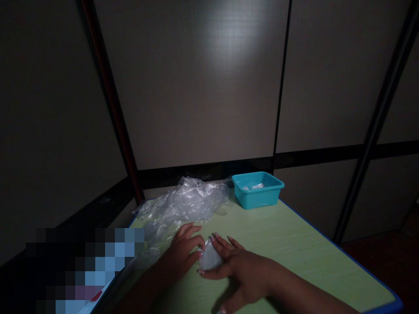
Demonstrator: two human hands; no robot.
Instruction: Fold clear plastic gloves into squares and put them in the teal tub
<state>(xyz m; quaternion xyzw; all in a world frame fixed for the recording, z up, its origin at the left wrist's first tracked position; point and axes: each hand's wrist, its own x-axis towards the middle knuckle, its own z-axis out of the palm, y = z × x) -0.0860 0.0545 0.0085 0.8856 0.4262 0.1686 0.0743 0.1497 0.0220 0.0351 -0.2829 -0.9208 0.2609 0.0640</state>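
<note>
Closest to the camera is the right hand (240,272), palm down over the table (304,253) with its forearm running off the bottom right. Fingers are spread pretty wide, and a few of the tips are resting on a small clear plastic piece (209,257). Honestly can't tell if that's a little bag or just a flat scrap, but it's lying on the tabletop right between the two hands.

Left hand (186,246) is on the other side of it, fingers bent, with the thumb and index at the piece's left edge. Can't tell whether they're actually pinching it or only touching.

Just past the left hand there's a big crumpled heap of clear plastic sheeting (193,200) sprawled over the far left part of the table. To its right, near the far edge, sits a turquoise plastic basin (257,197) with some shiny whitish bits (258,186) inside, too small to make out.

Tabletop's pale green with blue edging (356,257). Behind it all are big greyish-brown panels (209,100) with dark strips, and a pixelated patch (108,261) covers the lower left.
</note>
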